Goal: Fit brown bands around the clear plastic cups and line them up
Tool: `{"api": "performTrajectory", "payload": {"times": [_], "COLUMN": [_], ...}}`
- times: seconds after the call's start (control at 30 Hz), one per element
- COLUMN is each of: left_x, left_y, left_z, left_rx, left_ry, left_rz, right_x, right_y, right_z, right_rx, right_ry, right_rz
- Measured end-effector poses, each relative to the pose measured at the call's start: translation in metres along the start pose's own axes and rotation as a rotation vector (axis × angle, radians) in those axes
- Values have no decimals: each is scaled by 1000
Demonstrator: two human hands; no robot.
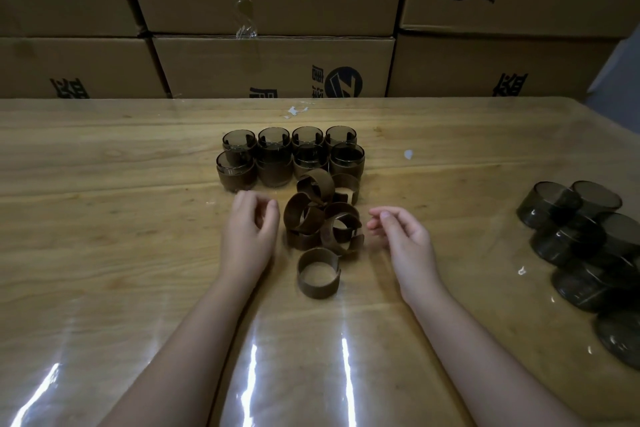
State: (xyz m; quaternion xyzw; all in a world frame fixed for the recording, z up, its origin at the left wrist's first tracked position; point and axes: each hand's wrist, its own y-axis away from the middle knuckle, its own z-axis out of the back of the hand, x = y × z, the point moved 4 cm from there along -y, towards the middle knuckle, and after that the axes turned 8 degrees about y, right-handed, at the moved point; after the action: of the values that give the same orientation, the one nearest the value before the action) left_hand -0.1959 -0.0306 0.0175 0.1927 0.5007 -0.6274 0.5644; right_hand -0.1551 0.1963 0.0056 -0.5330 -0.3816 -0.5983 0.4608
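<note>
Head view. The left hand [247, 232] and right hand [403, 239] hover on either side of a pile of brown bands [322, 218] at the centre of the counter [121, 218]. Both hands have loosely curled fingers and hold nothing. One single band [318, 274] stands apart on the near side, resting on its edge with its axis vertical, its opening upward and its split toward the right. The piled bands tilt in mixed directions.

The banded cups [291, 159] stand upright beyond the pile in two rows running left to right. The bare cups [581, 239] lie heaped at the far right, and their orientation is unclear. Cardboard boxes [273, 66] form the backdrop.

The step in hand is probably selecting a band. The single band is the easiest to take. It is best pinched by its rim, kept round, aligned with a cup's axis and slid on squarely.
</note>
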Motion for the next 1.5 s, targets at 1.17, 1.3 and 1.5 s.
{"api": "performTrajectory", "payload": {"times": [1.17,1.3,1.5], "left_x": [8,5,0], "left_y": [34,32,25], "left_z": [9,8,7], "left_rx": [129,120,31], "left_ry": [183,239,672], "left_rz": [276,302,482], "right_x": [12,31,53], "right_y": [-55,-37,28], "right_z": [96,54,-11], "right_rx": [-413,-340,-159], "right_ry": [1080,685,161], "right_rz": [-7,205,438]}}
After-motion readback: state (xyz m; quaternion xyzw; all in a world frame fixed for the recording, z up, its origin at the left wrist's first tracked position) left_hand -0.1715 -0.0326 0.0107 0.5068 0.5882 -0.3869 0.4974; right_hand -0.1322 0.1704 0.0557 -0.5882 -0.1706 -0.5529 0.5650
